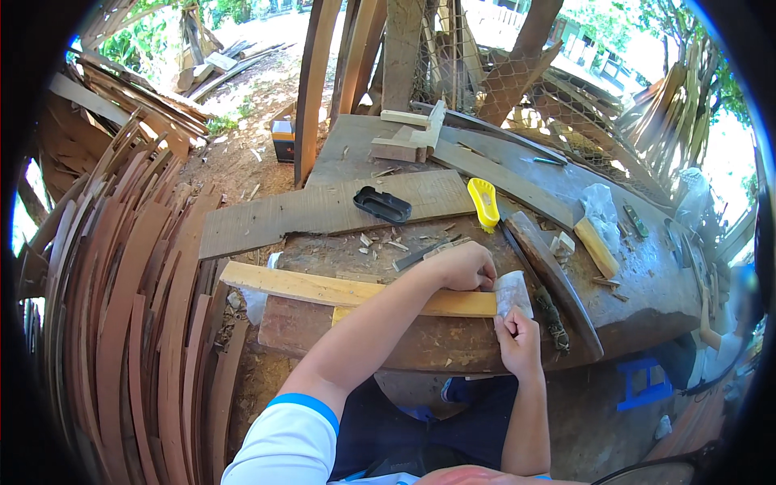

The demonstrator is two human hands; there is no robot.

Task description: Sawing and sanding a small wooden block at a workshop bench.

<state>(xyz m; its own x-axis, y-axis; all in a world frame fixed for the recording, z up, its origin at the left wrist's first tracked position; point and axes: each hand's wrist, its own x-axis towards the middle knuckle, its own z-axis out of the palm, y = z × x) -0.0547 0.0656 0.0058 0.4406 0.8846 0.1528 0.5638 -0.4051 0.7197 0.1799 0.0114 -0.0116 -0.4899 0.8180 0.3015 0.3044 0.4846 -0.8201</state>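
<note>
A pale yellow wooden strip [283, 283] lies along the near edge of the workbench. At its right end is a whitish, worn sheet [514, 293], like paper or sandpaper. My left hand [462, 265] reaches across the strip, its fingers closed at the sheet's far left edge. My right hand [519, 338] pinches the sheet's near edge between thumb and fingers. The left fingertips are partly hidden. Beyond my left hand lie a yellow plastic tray-like piece [483, 202] and an open black case [382, 205].
The thick workbench [372, 339] carries a wide board [275, 218], a wooden frame piece [416, 137], a dark plank [558, 283] and a wrapped-handled tool [551, 319]. Curved wooden slats [145, 323] stack at left. A blue stool [644, 384] and another person [719, 347] are at right.
</note>
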